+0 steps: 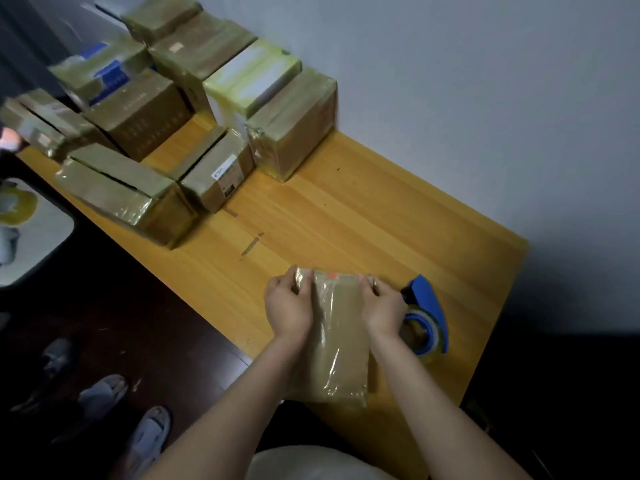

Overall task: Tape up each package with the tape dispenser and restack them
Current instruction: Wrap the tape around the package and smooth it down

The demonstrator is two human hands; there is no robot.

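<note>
A flat brown package (pixel 337 341) wrapped in shiny clear tape lies on the wooden table (pixel 363 209) in front of me. My left hand (pixel 289 304) grips its far left edge, fingers curled over the rim. My right hand (pixel 382 306) grips the far right edge in the same way. The blue tape dispenser (pixel 427 315) with its clear roll lies on the table just right of my right hand, touched by neither hand.
Several taped cardboard boxes (pixel 291 133) are stacked and spread over the table's far left end against the grey wall. Scraps of tape (pixel 251 244) stick to the tabletop. Slippers (pixel 149 434) lie on the dark floor at left. A hand (pixel 8 138) shows at the left edge.
</note>
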